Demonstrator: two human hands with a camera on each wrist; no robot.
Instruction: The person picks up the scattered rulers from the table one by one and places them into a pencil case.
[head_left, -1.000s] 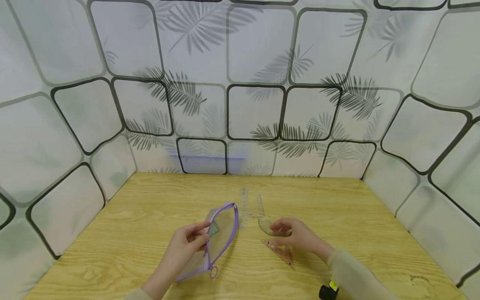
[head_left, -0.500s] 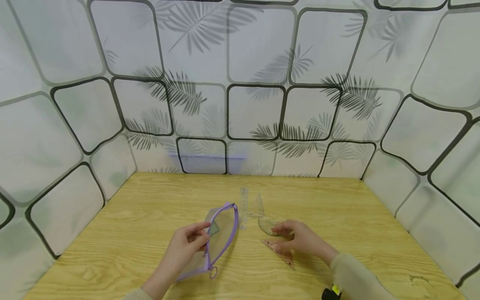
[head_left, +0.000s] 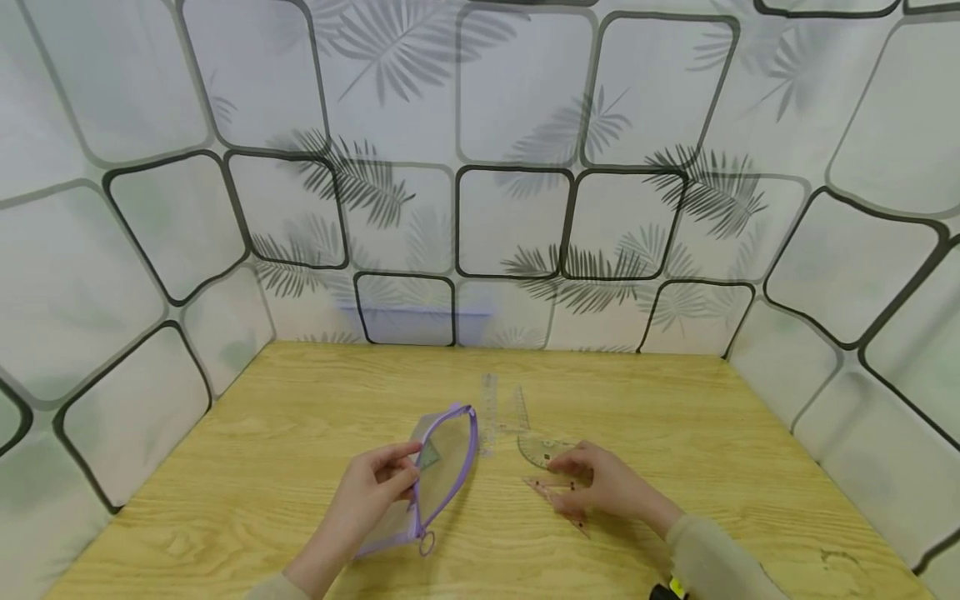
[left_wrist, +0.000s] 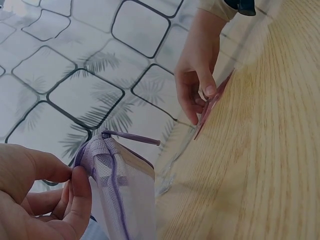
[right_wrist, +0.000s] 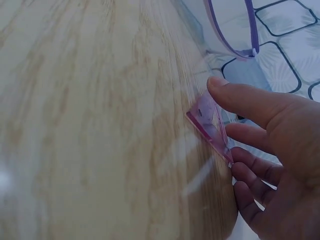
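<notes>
My left hand (head_left: 378, 487) pinches the edge of a clear mesh zip pouch (head_left: 447, 458) with purple trim. The pouch's mouth gapes and a greenish clear piece (head_left: 428, 456) shows in it. My right hand (head_left: 611, 492) hovers low over a pink transparent set square (right_wrist: 205, 120) lying on the table. Its thumb is at one edge and the loosely bent fingers are at the other; firm contact is not plain. Just beyond the fingertips is a clear protractor (head_left: 536, 450).
A clear ruler (head_left: 490, 408) and a clear set square (head_left: 521, 408) lie farther back on the wooden table (head_left: 337, 383). A patterned curtain (head_left: 510, 217) stands behind and at both sides. A black and yellow object (head_left: 667, 590) shows by the right sleeve.
My right hand has shifted slightly right, uncovering more of the protractor and the pink set square. Both pieces stay in place. The left hand and pouch have hardly moved.
</notes>
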